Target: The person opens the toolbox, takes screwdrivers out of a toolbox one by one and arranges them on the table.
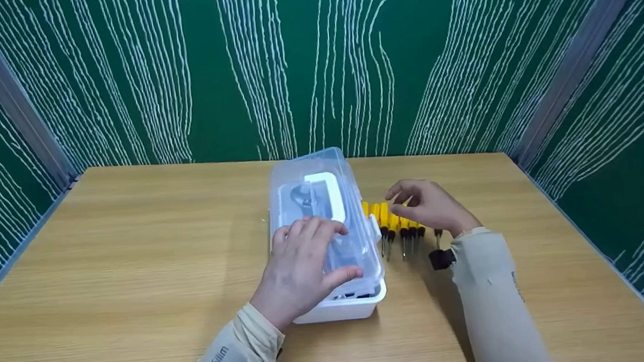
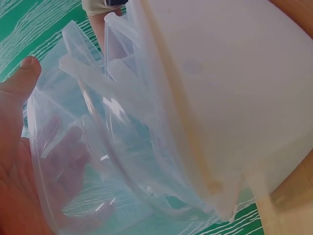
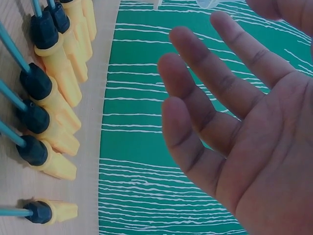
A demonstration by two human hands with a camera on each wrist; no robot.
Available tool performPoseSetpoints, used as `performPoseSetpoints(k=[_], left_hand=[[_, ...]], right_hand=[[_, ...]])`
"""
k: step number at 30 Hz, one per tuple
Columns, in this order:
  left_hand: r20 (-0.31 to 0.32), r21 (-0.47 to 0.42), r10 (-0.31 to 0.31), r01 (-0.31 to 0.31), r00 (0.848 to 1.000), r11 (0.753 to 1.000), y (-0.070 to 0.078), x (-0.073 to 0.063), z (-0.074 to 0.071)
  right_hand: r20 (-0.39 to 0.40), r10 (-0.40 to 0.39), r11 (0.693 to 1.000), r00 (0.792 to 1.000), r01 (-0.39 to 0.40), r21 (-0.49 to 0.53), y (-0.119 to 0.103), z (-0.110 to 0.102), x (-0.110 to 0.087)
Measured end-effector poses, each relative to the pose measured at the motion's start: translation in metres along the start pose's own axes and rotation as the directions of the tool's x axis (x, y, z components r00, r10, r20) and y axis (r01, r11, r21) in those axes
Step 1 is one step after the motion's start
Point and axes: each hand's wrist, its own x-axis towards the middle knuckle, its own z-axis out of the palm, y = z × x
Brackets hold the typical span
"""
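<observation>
A white toolbox point(image 1: 339, 310) with a clear plastic lid point(image 1: 357, 248) stands on the table, its long side running away from me. My left hand point(image 1: 300, 264) rests on top of the lid with fingers spread. In the left wrist view, the palm shows through the clear lid point(image 2: 112, 186). To the right of the box lie several screwdrivers point(image 1: 384, 216) with yellow handles and black collars, side by side. My right hand point(image 1: 432, 203) hovers above them, fingers loosely bent and holding nothing; the right wrist view shows the bare palm point(image 3: 264, 156) beside the screwdrivers point(image 3: 58, 161).
The lid carries a white handle point(image 1: 332, 194), and a white latch point(image 1: 374, 227) sits on the box's right side. Wood-grain table point(image 1: 131, 267) extends on both sides. Green panels point(image 1: 207, 68) with white lines enclose the back and sides.
</observation>
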Motion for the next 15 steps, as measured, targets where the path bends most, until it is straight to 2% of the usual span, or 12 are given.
performPoseSetpoints(k=[7,15], left_hand=[[0.012,0.000,0.014,-0.014,1.000,1.000,-0.0003,0.0014,0.0018],[0.039,0.000,0.021,-0.021,0.999,1.000,-0.0019,0.0003,0.0036]], right_hand=[[0.007,0.015,1.000,1.000,-0.015,0.002,0.0006,-0.0006,0.0001],[0.065,-0.088,0.996,0.994,0.087,0.015,0.0007,0.0019,0.0009]])
